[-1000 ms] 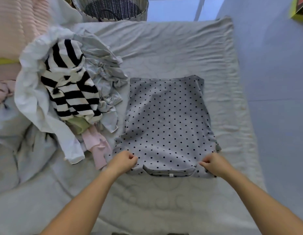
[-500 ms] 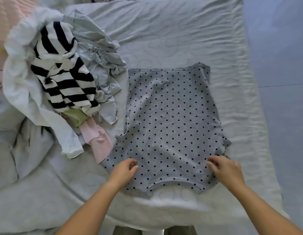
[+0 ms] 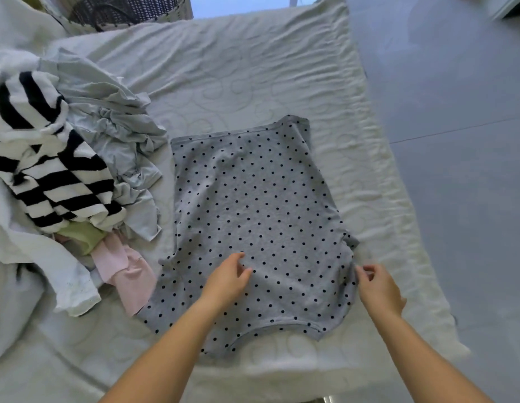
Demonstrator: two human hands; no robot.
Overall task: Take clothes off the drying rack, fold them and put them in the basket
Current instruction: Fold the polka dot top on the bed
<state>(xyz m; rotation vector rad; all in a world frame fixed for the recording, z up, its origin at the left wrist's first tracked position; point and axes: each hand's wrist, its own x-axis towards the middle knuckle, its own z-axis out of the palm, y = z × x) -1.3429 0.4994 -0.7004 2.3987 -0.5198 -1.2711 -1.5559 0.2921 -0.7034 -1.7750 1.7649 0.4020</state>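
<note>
A grey top with black dots (image 3: 258,216) lies flat on the white bed cover (image 3: 238,77), neckline toward me. My left hand (image 3: 228,279) rests on the cloth near its lower middle, fingers relaxed. My right hand (image 3: 379,287) is at the top's right edge by the sleeve, thumb and fingers pinching the fabric edge. The woven basket (image 3: 122,11) stands beyond the bed at the top left, partly cut off by the frame.
A heap of unfolded clothes lies at the left: a black-and-white striped piece (image 3: 46,164), a pale blue garment (image 3: 116,132), a white one (image 3: 49,266), pink (image 3: 125,269) and light green pieces. Grey floor (image 3: 456,141) runs along the bed's right side.
Both hands have let go of the top's near corners. The left hand moved onto the cloth's middle and the right hand moved up to the right edge. The view tilted up, showing the basket again.
</note>
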